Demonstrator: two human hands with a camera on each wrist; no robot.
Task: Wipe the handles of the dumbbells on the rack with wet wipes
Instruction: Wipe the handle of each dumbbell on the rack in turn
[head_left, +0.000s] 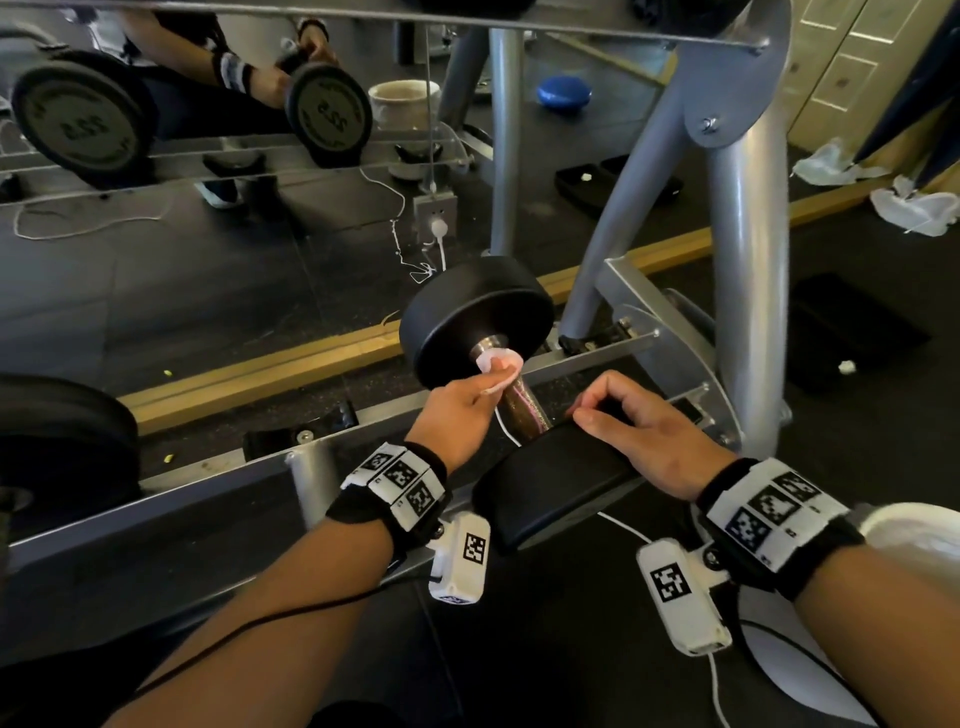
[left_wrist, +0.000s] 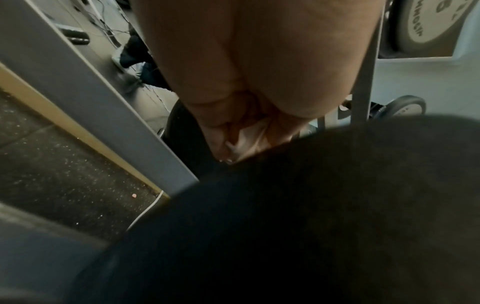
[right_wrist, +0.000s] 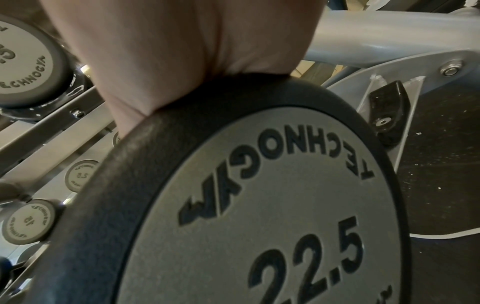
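Note:
A black dumbbell lies across the grey rack rails (head_left: 587, 358), its far head (head_left: 475, 317) toward the mirror and its near head (head_left: 556, 483) toward me. My left hand (head_left: 457, 410) pinches a pinkish-white wet wipe (head_left: 501, 366) against the metal handle (head_left: 524, 410), close to the far head. In the left wrist view the wipe (left_wrist: 246, 137) shows bunched under the fingers. My right hand (head_left: 639, 421) rests on top of the near head, fingers curled over its inner edge. The right wrist view shows that head's grey plate (right_wrist: 259, 205), marked 22.5, under the palm (right_wrist: 182, 51).
Another large dumbbell (head_left: 52, 441) sits on the rack at far left. Thick grey rack posts (head_left: 748, 260) rise at the right. A mirror runs behind the rack, with a wall socket (head_left: 435, 210) and white cable. Smaller dumbbells (right_wrist: 28, 222) lie on lower rails.

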